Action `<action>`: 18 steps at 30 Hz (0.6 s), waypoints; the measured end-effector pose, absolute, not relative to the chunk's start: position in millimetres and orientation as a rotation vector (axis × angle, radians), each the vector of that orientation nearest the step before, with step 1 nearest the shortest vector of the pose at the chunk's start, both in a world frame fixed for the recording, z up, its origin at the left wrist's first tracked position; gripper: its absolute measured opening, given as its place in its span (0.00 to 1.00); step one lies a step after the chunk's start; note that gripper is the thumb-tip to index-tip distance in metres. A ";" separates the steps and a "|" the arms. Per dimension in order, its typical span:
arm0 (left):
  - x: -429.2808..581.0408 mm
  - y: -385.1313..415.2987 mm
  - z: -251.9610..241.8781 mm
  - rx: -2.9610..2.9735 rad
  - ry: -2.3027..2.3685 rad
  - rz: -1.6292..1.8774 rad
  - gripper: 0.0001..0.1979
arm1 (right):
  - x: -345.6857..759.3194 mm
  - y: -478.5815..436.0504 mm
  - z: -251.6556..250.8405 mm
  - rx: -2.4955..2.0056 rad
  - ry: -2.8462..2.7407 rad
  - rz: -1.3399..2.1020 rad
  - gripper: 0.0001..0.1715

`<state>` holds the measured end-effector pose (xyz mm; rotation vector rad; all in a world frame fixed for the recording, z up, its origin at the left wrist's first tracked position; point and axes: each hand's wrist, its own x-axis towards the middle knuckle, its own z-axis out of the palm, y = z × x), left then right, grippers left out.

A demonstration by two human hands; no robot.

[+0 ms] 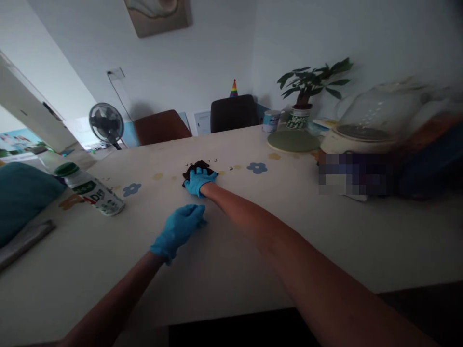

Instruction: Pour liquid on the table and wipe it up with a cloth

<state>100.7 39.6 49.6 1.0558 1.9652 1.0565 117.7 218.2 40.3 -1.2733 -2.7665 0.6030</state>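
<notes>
A crumpled black cloth [197,168] lies on the white table [224,260], towards its far side. My right hand [200,182], in a blue glove, presses down on this cloth and grips it, its fingers somewhat apart. Part of the cloth is hidden under the palm. Closer to me, my left hand [179,229] wears a matching blue glove. It hovers low over the table with its fingers curled closed; the inside of the fist is hidden. Nearest to it on the left stands a white bottle [96,193] with a green cap.
At right are a glass-topped kettle [376,113], a round green mat [292,140], a mug [271,120] and a potted plant [300,115]. A teal cushion [25,197] sits at left. Beyond the far edge stand two chairs, one brown [161,126], and a fan [106,123].
</notes>
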 end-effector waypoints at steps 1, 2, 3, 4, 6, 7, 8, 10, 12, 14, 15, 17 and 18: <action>102.5 46.1 45.0 1.034 1.999 1.065 0.19 | 111.7 218.8 43.8 -1.309 -2.759 0.610 0.44; 102.4 53.0 41.5 1.018 2.024 1.082 0.17 | 107.0 219.1 47.0 -1.336 -2.756 0.618 0.43; 101.0 59.7 39.5 1.000 2.029 1.107 0.16 | 103.3 219.4 49.8 -1.362 -2.752 0.628 0.42; 98.9 65.6 39.0 0.979 2.014 1.146 0.16 | 100.7 219.6 52.0 -1.382 -2.749 0.639 0.42; 95.4 73.8 41.7 0.918 1.952 1.213 0.16 | 97.9 219.8 54.6 -1.418 -2.747 0.663 0.41; 95.0 75.9 44.3 0.885 1.930 1.240 0.17 | 97.3 219.7 55.0 -1.435 -2.747 0.678 0.42; 95.7 76.9 47.2 0.859 1.916 1.269 0.16 | 97.0 219.5 54.8 -1.450 -2.748 0.693 0.43; 100.1 76.3 53.0 0.828 1.900 1.331 0.14 | 97.6 218.7 53.5 -1.473 -2.748 0.716 0.47; 106.7 73.6 57.9 0.816 1.879 1.384 0.13 | 99.6 217.2 51.8 -1.487 -2.748 0.734 0.51; 113.2 69.9 61.2 0.810 1.865 1.411 0.13 | 103.2 215.2 50.6 -1.495 -2.748 0.750 0.55; 115.5 67.8 62.3 0.804 1.865 1.420 0.13 | 105.4 213.9 50.4 -1.499 -2.745 0.757 0.56; 117.5 63.6 63.6 0.789 1.885 1.459 0.13 | 110.5 210.7 50.3 -1.505 -2.732 0.762 0.56; 117.0 61.8 63.8 0.801 1.911 1.482 0.14 | 113.1 208.7 50.2 -1.507 -2.722 0.759 0.52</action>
